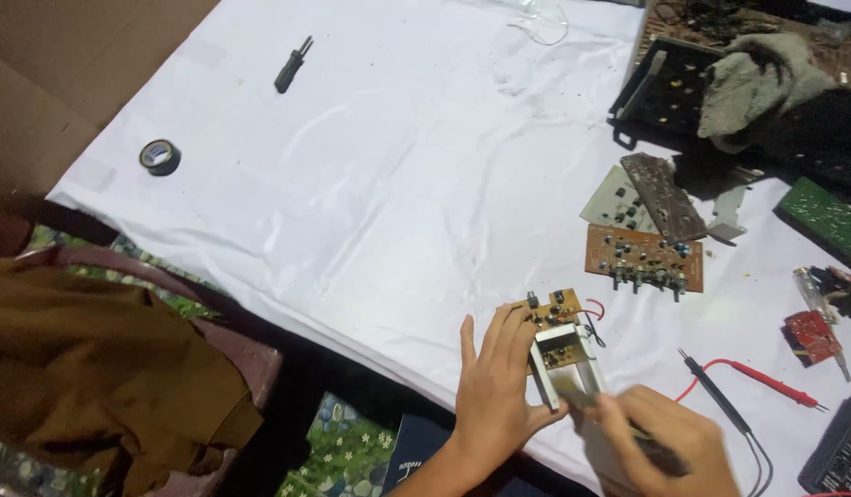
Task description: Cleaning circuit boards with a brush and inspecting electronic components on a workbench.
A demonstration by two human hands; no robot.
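My left hand point(496, 387) grips a small brown circuit board point(556, 315) with a white metal bracket point(573, 368) fixed to it, holding it down on the white cloth point(388, 156) near the front edge. My right hand point(665, 440) is closed around a thin dark tool point(582, 394), blurred, whose tip lies against the bracket. Red and black wires point(593, 317) curl off the board's right side.
Other circuit boards point(642, 258) lie to the right, with red and black meter probes point(747, 382), a green board point(826, 216), a grey rag point(757, 78) on a black chassis point(665, 87). A tape roll point(159, 156) and screwdriver point(292, 64) lie far left.
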